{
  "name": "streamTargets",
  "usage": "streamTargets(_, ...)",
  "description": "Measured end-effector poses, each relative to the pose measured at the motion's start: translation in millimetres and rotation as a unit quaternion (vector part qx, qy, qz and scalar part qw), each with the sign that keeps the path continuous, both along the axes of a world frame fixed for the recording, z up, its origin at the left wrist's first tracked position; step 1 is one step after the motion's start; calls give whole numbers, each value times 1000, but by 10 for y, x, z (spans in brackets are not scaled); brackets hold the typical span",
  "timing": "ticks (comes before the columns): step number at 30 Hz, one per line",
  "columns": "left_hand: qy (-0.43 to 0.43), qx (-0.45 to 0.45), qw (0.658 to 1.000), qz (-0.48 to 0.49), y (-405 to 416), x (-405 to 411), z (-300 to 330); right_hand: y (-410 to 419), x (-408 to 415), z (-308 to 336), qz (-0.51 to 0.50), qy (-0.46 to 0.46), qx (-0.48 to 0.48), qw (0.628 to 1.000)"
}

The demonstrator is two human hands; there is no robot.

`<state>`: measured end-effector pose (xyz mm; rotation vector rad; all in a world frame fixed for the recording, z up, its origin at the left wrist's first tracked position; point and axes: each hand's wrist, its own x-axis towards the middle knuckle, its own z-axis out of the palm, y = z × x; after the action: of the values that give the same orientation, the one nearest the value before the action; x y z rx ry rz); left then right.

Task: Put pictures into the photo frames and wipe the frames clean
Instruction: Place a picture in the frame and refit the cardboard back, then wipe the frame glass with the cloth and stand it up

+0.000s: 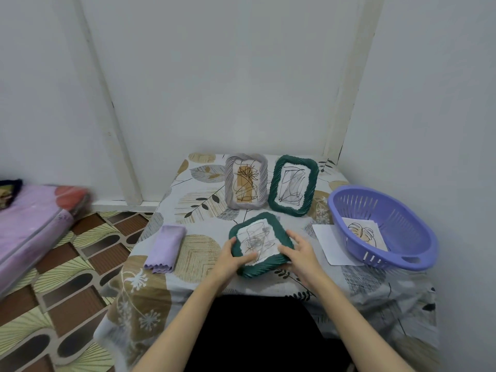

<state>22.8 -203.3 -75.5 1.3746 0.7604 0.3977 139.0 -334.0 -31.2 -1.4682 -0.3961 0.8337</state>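
Soft, even light; wide-angle bending and blur toward edges.

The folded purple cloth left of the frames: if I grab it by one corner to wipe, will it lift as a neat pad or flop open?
The purple cloth would probably flop open: it looks soft, loosely folded, its near edge wavy. It is likely light and should drag rather than slide on the patterned tablecloth. Pinching across the whole fold may keep it together.
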Motion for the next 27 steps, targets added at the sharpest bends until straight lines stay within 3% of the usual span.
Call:
streamTargets(2,73,121,990,-6,64,-91,3,-34,-3,-111,43,-49,-32,997)
streamTargets(5,170,263,948,-47,154,-205,-3,-96,-10,-234,112,-202,-121,965)
streamTargets(9,250,338,900,-112,242,-237,-70,-53,2,-431,147,-398,-245,871)
streamTargets(11,278,375,874,-140,259,-226,-95,-61,-5,-445,147,-450,-298,829)
streamTargets(15,301,420,845,-143,276,-219,-79,-79,-16,-446,142,-481,-312,807)
streamTargets(19,338,502,794,57,545,-397,-18,-75,1,-434,144,-481,-316,805)
streamTargets(21,370,485,782,127,734,-543,-13,-79,-3,-454,134,-485,-309,807)
streamTargets(24,413,467,774,108,953,-707,-80,-86,-22,-483,128,-482,-305,811)
streamTargets(27,387,473,784,112,1017,-766,-105,-77,-23,-462,132,-485,-319,804)
